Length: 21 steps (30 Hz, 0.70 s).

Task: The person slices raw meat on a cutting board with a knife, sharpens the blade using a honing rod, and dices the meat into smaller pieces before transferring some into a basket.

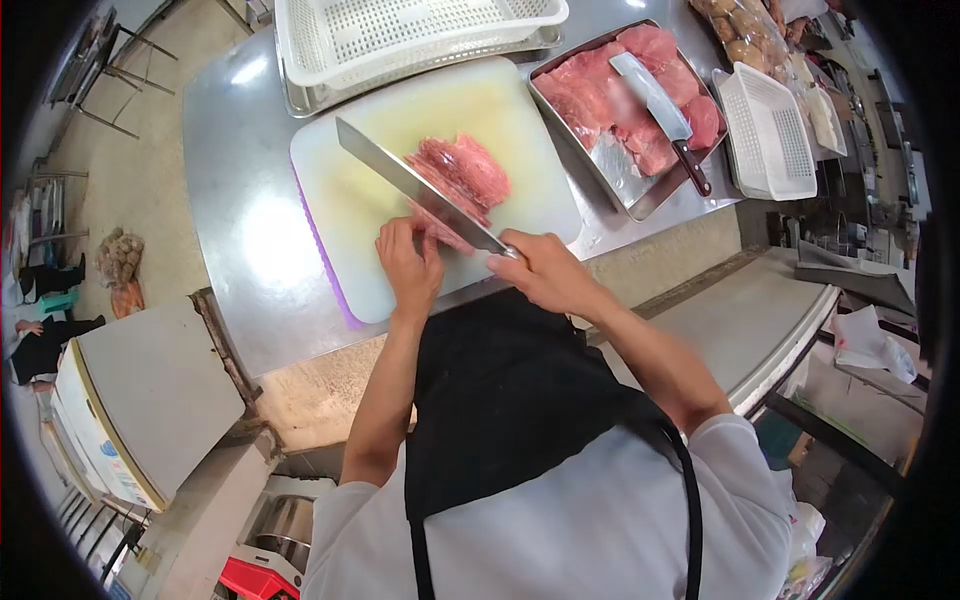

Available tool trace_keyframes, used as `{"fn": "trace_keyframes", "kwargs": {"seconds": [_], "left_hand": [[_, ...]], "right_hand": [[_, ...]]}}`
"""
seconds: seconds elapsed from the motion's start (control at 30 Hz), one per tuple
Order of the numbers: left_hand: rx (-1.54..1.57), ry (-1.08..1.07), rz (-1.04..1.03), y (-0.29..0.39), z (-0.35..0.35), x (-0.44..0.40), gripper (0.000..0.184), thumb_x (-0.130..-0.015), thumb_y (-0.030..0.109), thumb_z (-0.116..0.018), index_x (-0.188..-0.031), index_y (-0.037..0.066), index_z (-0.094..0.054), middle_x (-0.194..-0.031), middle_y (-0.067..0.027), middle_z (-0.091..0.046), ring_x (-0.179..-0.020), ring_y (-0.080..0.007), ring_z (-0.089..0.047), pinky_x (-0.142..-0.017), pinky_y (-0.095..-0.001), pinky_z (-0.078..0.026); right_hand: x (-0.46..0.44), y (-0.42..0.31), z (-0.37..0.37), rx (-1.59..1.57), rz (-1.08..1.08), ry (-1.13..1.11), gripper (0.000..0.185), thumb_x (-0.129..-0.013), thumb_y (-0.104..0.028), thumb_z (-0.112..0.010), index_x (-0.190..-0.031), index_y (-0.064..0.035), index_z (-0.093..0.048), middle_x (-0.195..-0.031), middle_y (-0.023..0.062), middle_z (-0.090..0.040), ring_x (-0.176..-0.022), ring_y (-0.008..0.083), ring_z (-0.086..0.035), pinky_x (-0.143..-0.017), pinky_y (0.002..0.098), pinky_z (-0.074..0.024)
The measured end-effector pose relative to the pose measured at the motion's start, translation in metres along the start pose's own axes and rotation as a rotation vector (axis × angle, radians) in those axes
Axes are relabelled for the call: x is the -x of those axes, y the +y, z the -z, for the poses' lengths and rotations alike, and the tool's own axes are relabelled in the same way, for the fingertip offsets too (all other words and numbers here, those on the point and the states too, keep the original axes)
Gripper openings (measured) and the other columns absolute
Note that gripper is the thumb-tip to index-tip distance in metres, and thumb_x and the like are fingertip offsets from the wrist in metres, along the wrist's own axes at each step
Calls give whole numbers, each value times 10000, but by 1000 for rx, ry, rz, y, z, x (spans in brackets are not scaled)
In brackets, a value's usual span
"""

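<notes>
A large knife (385, 165) is in my right hand (547, 272), its fingers closed around the handle. The long blade slants up to the left across a piece of raw red meat (465, 170) and hides part of it. This meat lies in the middle of a white cutting board (340, 250). On the near side of the blade, my left hand (410, 265) has its fingers bent and pressed on the meat's near edge. The blade covers where it meets the meat, so the depth of any cut cannot be seen.
Right of the board stands a metal tray (625, 200) of large raw meat pieces, with a second knife (655, 105) lying across them. White perforated baskets (420, 45) sit behind the board, and another white basket (770, 130) is at the right. A steel table (235, 170) bears everything.
</notes>
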<state>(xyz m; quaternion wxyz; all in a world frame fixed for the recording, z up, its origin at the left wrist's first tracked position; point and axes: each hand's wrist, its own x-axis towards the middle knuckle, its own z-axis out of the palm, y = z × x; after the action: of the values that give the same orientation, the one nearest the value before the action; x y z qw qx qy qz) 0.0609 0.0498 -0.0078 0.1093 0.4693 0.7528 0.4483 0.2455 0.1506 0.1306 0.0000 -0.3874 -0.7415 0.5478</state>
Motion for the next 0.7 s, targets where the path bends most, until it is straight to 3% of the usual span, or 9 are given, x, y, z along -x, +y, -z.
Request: {"fn": "trace_keyframes", "kwargs": {"seconds": [0.1,0.2,0.3,0.43,0.53,0.7], "left_hand": [[130,177,77,19,-11,1,442,-919,72,-658,-1328,-41,-536,-1393,-272,-506,-1315,-427,-471,-1120,-500,-350],[119,45,47,56,-18,-6,773,-931,124,-675,-1559,-70,-268,-1623,-376,-131,-1506,-527,-187,-1243,-555,-176],[-20,-76,-5,47,-35,-6,927,-950,211,-682,-1622,-54,-102,-1661,-370,66,-1546,-527,-80,-1261,-544,-115],[-18,-141,-64,37,-32,-6,907,-900,79,-621,-1620,-65,-88,-1663,-366,79,-1547,-533,-77,-1264,-537,-108],[8,-135,-76,40,-33,-10,862,-873,14,-567,-1605,-85,-123,-1639,-404,25,-1532,-572,-53,-1255,-583,-96],[-247,-40,-50,44,-37,-23,859,-803,-37,-528,-1590,-87,-187,-1627,-390,-125,-1522,-559,-137,-1260,-566,-144]], "right_hand": [[23,19,14,39,116,155,342,-989,-337,-666,-1003,4,-636,-665,192,-592,-616,350,-611,-609,418,-462],[33,36,30,90,74,224,334,-986,-327,-672,-969,4,-634,-615,162,-574,-560,312,-594,-584,409,-459],[42,58,35,2,-3,273,335,-982,-333,-675,-938,-4,-630,-586,143,-560,-531,285,-582,-568,406,-454],[54,87,41,-70,-66,268,345,-982,-347,-676,-981,-3,-661,-604,146,-575,-551,272,-590,-580,395,-461],[59,101,43,-74,-83,262,363,-984,-352,-678,-1032,7,-677,-626,160,-584,-568,280,-591,-591,398,-467],[65,113,46,-162,-52,231,374,-981,-345,-690,-1055,21,-678,-655,182,-591,-583,300,-588,-601,414,-471]]}}
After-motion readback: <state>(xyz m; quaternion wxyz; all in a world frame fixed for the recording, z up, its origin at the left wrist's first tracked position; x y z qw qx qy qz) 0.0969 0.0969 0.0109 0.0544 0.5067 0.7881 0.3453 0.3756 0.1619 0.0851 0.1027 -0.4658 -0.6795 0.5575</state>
